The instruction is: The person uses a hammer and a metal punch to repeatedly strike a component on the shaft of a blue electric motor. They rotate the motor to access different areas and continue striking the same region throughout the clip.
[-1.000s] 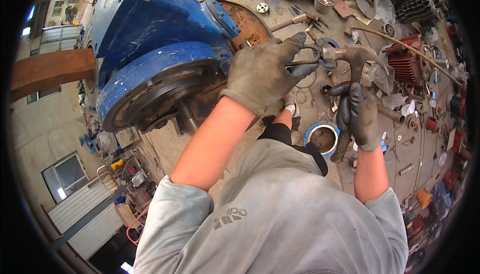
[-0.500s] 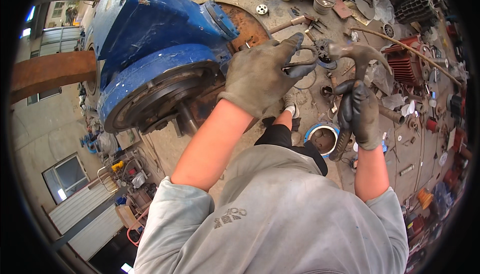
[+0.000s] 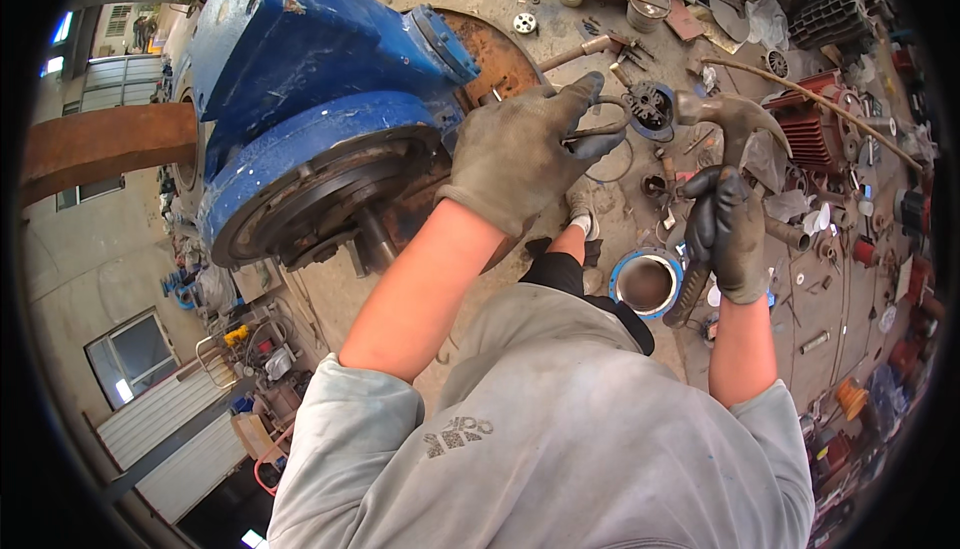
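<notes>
My left hand (image 3: 510, 154), in a dirty work glove, is closed on a thin dark metal ring (image 3: 624, 113), gripping one side between thumb and fingers; part of the ring is hidden by the glove. A claw hammer (image 3: 738, 121) is in my right hand (image 3: 732, 234), also gloved, which wraps round its handle. The hammer's striking face points left toward the ring, with a gap between them. Beside my left hand stands a large blue machine housing (image 3: 310, 49) with a round dark flange (image 3: 330, 189) and a shaft below it.
A rusty beam (image 3: 110, 149) reaches the housing from the left. By my feet lies a blue-rimmed ring-shaped part (image 3: 676, 284). A long stick (image 3: 810, 99), a red finned motor (image 3: 812, 134), buckets and scattered metal parts cover the floor to the right.
The hammer and my right hand have moved slightly right, so the hammer head is farther from the ring. My left hand stays nearly still with the ring.
</notes>
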Available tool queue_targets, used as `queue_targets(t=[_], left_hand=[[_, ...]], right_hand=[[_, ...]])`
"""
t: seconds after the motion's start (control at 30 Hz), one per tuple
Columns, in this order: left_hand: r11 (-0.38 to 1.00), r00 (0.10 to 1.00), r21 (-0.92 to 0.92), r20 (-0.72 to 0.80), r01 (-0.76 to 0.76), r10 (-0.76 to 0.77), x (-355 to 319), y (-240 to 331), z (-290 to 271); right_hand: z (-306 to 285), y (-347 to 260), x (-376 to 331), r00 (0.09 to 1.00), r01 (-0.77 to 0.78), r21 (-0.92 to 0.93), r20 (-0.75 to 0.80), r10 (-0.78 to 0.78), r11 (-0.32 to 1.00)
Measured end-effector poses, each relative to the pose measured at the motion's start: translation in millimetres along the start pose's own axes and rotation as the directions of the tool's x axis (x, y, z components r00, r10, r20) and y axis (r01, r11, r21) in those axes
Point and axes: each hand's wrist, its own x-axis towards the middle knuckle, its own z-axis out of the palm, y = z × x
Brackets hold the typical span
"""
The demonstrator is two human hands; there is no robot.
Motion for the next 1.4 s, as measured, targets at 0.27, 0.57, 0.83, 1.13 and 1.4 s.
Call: queue_targets(t=[0.27,0.57,0.83,1.13,1.4], left_hand=[[0.997,0.997,0.008,-0.014,-0.081,0.081,-3.6,8.9,-2.7],[0.998,0.998,-0.007,0.02,-0.065,0.065,-4.8,12.3,-4.3],[0.997,0.997,-0.006,0.001,-0.076,0.076,-3.2,7.1,-0.5],[0.996,0.996,0.0,0.004,-0.093,0.093,-3.8,5.8,0.4],[0.996,0.996,-0.029,0.015,-0.086,0.086,-2.8,5.9,1.8]], right_hand=[[-8.0,7.1,-4.6,0.999,0.042,0.033,-0.031,-0.041,0.999],[-12.9,18.3,-13.3,0.996,0.061,0.013,-0.058,-0.06,0.998],[-16.8,19.0,-15.2,0.995,0.061,-0.013,-0.074,-0.062,0.998],[-6.5,14.8,-16.1,1.0,-0.001,0.028,-0.03,0.002,1.0],[9.5,12.8,-16.9,0.992,-0.058,-0.086,0.107,0.068,0.995]])
